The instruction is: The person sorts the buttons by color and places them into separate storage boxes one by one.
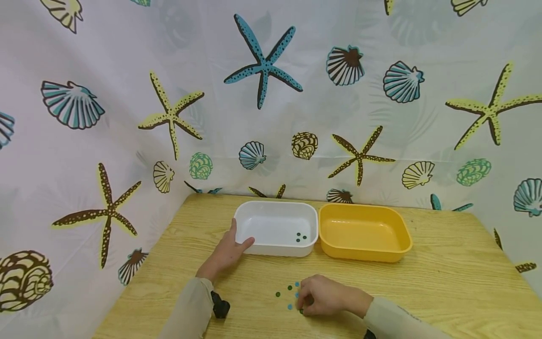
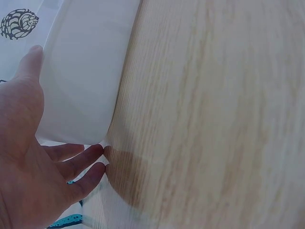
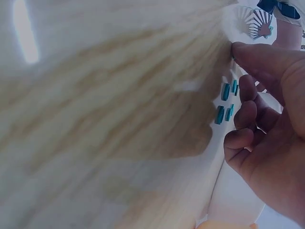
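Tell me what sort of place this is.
Probably a makeshift tabletop work booth: a wood-grain table with sheeting printed with shells and starfish behind it and at both sides, plus a white tray and yellow tray on top.

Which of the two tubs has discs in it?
The white tub, with the left hand at its near left corner: three green discs lie inside, toward its right end. The yellow tub beside it shows none.

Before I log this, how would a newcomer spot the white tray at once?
Toward the far edge of the wooden table, find the yellow tray. The white tray stands to its left, the left hand touching its outer end. Its white colour and three small dark discs inside set it apart.
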`<action>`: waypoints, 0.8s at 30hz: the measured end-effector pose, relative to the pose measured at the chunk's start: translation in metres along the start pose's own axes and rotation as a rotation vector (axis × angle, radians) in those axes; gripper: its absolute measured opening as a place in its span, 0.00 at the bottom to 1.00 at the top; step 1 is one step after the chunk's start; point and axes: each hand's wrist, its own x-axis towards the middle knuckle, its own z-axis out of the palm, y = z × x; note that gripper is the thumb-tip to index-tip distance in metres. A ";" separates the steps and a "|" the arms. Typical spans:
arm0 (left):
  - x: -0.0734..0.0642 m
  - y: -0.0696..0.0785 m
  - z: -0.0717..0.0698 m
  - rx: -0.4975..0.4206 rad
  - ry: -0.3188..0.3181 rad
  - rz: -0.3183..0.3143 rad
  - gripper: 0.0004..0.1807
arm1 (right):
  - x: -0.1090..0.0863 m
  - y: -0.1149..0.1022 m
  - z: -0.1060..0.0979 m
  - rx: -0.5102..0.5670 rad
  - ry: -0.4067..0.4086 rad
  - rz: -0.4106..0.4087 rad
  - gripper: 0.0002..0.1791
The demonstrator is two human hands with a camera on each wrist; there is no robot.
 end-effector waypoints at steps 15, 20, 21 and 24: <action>0.000 0.004 0.001 0.006 0.006 -0.019 0.54 | -0.009 0.004 -0.019 0.236 0.054 0.151 0.06; 0.000 0.003 0.002 0.006 0.005 -0.022 0.54 | -0.012 0.007 -0.034 0.263 0.117 0.194 0.05; 0.000 0.003 0.002 0.004 0.005 -0.024 0.54 | -0.012 0.008 -0.036 0.267 0.135 0.195 0.05; 0.000 0.004 0.002 0.006 0.004 -0.033 0.54 | -0.012 0.011 -0.044 0.286 0.193 0.191 0.04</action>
